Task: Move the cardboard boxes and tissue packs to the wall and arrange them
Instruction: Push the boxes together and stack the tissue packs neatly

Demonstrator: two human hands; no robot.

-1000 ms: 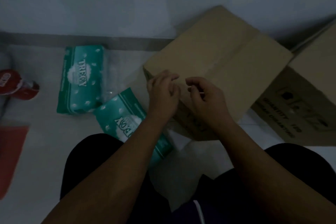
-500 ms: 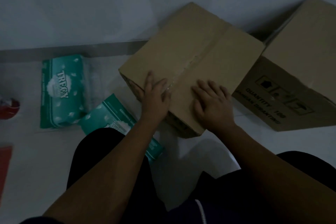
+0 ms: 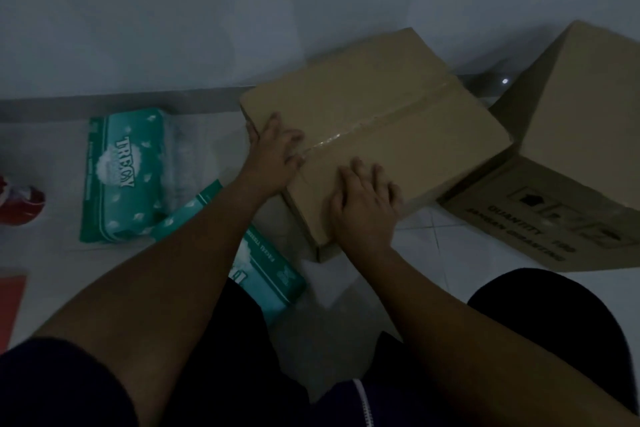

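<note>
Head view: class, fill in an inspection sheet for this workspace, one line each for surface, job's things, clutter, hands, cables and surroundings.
Surface: pale tiled floor, dimly lit.
Job's things: taped cardboard box at an angle near the wall; second cardboard box to its right, printed side facing the camera; one green tissue pack lying near the skirting; another tissue pack partly under the left forearm.
Clutter: red object at the left edge; flat red-orange item lower left.
Hands: left hand and right hand flat, palms down on the taped box.
Cables: nothing seen.
Surroundings: plain wall with a grey skirting strip.
</note>
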